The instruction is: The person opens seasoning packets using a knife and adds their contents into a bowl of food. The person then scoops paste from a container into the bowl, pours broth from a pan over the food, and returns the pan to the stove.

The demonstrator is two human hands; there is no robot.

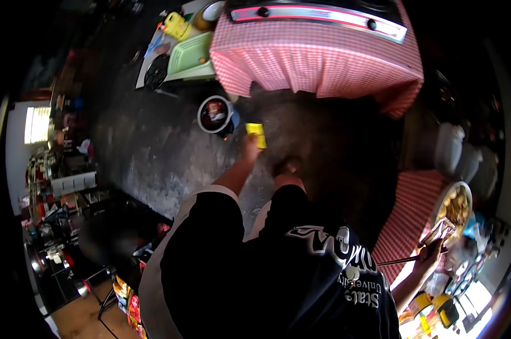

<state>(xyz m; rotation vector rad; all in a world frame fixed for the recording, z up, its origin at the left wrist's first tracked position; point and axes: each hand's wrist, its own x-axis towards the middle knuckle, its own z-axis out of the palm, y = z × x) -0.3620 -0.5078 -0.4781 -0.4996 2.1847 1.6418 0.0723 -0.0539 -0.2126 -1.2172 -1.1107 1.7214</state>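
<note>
My left hand [251, 148] is closed on a small, flat, bright yellow packet [256, 135], held out over the dark floor. Up and to the left of it, a round bucket [230, 117] has dark contents and something red and white inside. At the right, my right hand [431, 254] is closed round a thin dark stick [399, 261] that points left. A shiny, pale item [439, 230] sits at its fingertips, too blurred to name. Just above is a large bowl [469, 198] of yellowish-brown pieces.
A stove [317, 13] stands on a table with a red-and-white checked cloth [317, 62]. Left of it are a green basin [191, 53] and a yellow container [176, 26]. Another checked cloth [408, 206] lies at the right. A foot [289, 165] shows below. Cluttered shelves line the left.
</note>
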